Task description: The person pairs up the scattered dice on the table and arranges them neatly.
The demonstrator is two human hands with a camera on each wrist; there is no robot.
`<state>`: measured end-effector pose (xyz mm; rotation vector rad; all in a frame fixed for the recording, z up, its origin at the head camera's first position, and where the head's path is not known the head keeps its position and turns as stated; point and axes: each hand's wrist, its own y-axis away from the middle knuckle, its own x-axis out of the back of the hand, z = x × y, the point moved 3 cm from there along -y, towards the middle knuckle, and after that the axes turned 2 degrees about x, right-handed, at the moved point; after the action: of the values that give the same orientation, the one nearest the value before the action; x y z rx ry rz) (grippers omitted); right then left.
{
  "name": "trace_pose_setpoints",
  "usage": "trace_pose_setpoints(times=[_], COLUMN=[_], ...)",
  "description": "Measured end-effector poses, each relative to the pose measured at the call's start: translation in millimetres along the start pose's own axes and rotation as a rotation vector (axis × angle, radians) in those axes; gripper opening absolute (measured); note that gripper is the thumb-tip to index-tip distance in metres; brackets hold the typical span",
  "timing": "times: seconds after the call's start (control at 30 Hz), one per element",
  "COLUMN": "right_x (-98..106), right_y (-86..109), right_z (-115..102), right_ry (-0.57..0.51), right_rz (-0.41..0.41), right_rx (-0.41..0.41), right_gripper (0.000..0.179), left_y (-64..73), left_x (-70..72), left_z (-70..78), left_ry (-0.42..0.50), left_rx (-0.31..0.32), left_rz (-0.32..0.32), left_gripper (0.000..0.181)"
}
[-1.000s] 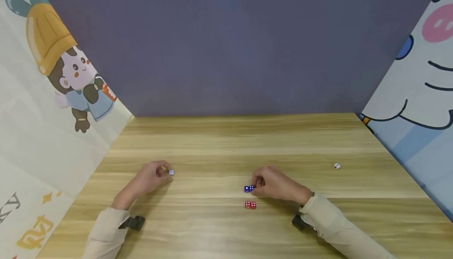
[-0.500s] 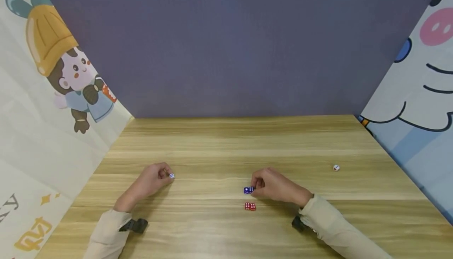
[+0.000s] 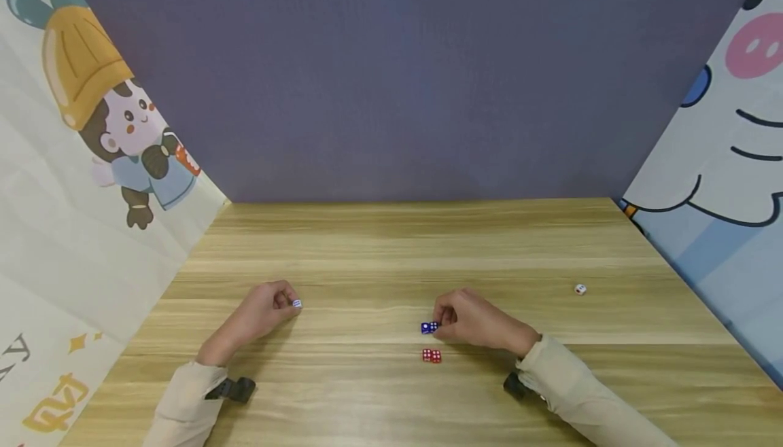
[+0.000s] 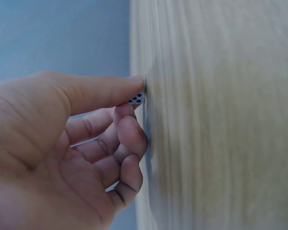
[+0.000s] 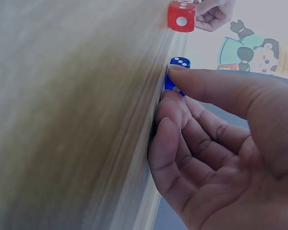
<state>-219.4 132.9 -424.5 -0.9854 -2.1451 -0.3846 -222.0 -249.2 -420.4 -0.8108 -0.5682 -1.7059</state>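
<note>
My left hand [image 3: 264, 308] pinches a white die with blue dots [image 3: 297, 304] between thumb and fingers, at the left of the wooden table. In the left wrist view that die [image 4: 136, 98] shows just below the thumb tip, close to the table surface. My right hand [image 3: 476, 319] pinches the right one of two blue dice [image 3: 425, 328] that stand side by side near the middle. Thumb and fingers cover part of the held blue die [image 5: 180, 62] in the right wrist view. Two red dice [image 3: 431, 356], side by side, sit on the near side of the blue pair.
Another white die [image 3: 580, 289] lies apart at the right of the table [image 3: 367, 406]. A dark grey panel [image 3: 391, 94] rises behind the far edge. Cartoon-printed cloths hang at the left [image 3: 43, 250] and right [image 3: 716, 175] sides.
Over the first half second my left hand came slightly nearer with the white die, and the die's visible face shifted. My right hand has stayed on the blue die.
</note>
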Motion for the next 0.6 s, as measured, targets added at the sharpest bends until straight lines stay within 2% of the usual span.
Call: trace_pose_setpoints(times=[0.43,0.6], right_x=[-0.8,-0.6], right_y=[2.2,3.0], right_z=[-0.2,0.7], right_ry=[-0.010,-0.017], right_rz=[-0.006,-0.002], right_rx=[-0.017,-0.021], right_gripper=[0.010,0.010], left_y=[3.2,1.8], left_x=[-3.1,-4.8], left_z=[3.6,5.8], left_ry=[-0.018,-0.026], left_rx=[0.039,0.023], left_rz=[-0.008,0.012], left_gripper=[0.008,0.008])
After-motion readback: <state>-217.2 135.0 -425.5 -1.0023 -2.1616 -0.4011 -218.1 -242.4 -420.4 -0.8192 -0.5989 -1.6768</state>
